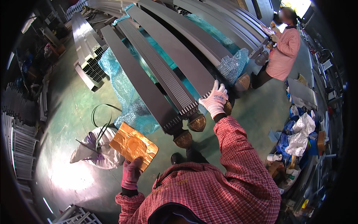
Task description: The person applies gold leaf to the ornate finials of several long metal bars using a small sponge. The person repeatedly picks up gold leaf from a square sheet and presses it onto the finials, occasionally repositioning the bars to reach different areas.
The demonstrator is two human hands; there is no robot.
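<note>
My left hand point(132, 174), in a pink-red work glove, grips the lower edge of a square gold foil sheet point(135, 145) with a crumpled middle. My right hand point(215, 100), in a white and pink glove, lies with fingers spread on the near end of a long dark grey column point(175, 56). Beside it lie a ribbed grey column point(156, 67) and a plain grey column point(140, 82). Their near ends carry carved bronze-gold finials, one on the plain column point(183, 139) and one on the ribbed column point(197, 123). My right hand partly hides another finial.
Bubble wrap point(125, 86) lies under the columns. A white sack point(100, 149) with a dark strap sits on the green floor at left. A person point(285, 48) in a pink jacket stands at the upper right. Bags and scraps point(298, 134) are piled at right.
</note>
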